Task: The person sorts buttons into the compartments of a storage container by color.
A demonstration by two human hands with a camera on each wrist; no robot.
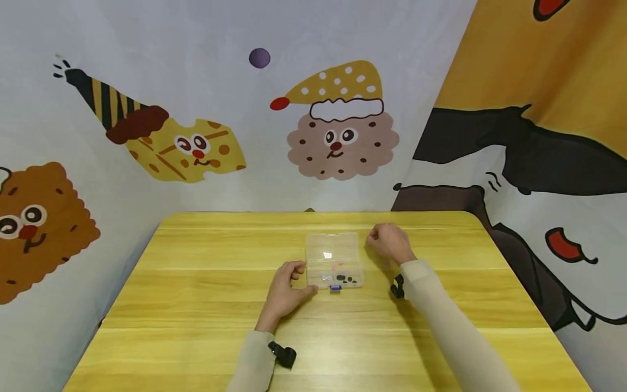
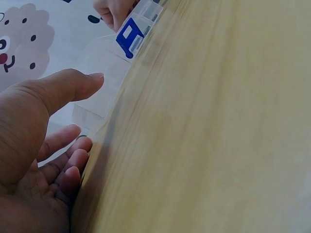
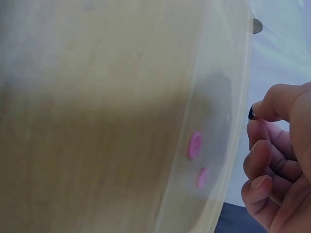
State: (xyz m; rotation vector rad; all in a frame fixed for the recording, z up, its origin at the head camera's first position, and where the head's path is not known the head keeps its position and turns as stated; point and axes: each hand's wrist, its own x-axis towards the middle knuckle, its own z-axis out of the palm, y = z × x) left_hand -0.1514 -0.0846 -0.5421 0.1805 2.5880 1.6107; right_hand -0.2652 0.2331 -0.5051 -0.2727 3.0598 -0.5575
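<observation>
A clear plastic compartment box (image 1: 362, 276) lies on the table with its lid (image 1: 343, 246) folded open toward the back. Small black buttons (image 1: 341, 277), pale ones and pink ones sit inside it. My left hand (image 1: 284, 288) rests at the box's left side, thumb by the front corner and fingers loosely bent along the side. To the right of the lid, my right hand (image 1: 391, 243) is raised a little over the table; its thumb and forefinger pinch a small black button (image 3: 251, 113). Two pink buttons (image 3: 195, 145) lie on the tabletop near that hand.
The box's blue latch (image 1: 335, 288) hangs at its front edge. The wooden table (image 1: 196, 310) spreads out on both sides. A cloth printed with cartoon figures (image 1: 215, 81) hangs behind the table. Each wrist wears a small black camera (image 1: 283, 355).
</observation>
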